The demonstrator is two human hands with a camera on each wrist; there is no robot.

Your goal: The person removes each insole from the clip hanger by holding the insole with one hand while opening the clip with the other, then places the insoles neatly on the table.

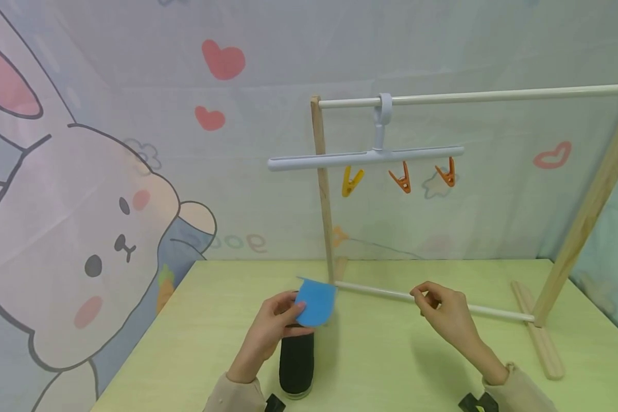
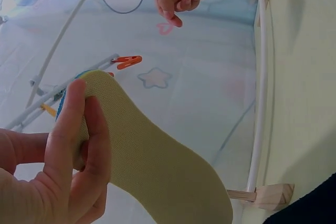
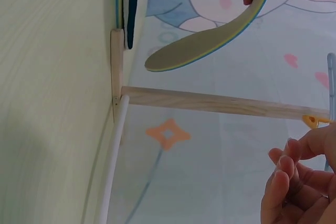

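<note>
My left hand [image 1: 270, 329] pinches a shoe insole [image 1: 318, 303] between thumb and fingers, holding it above the table. Its blue face shows in the head view, and its yellowish, finely textured underside [image 2: 157, 156] fills much of the left wrist view. From the right wrist, the insole [image 3: 205, 48] looks curved, with a blue and yellow edge. Below the left hand, a long black thing with a rounded end and pale rim [image 1: 296, 360] lies on the table, partly hidden. My right hand [image 1: 445, 312] hovers farther right, fingers loosely bent, nothing visible in them.
A wooden-legged rack [image 1: 587, 212] with white rods stands at the back right. From its top rod hangs a pale hanger [image 1: 365, 158] carrying a yellow clip [image 1: 351, 182] and two orange clips [image 1: 401, 180]. Behind is a printed cloth [image 1: 268, 200].
</note>
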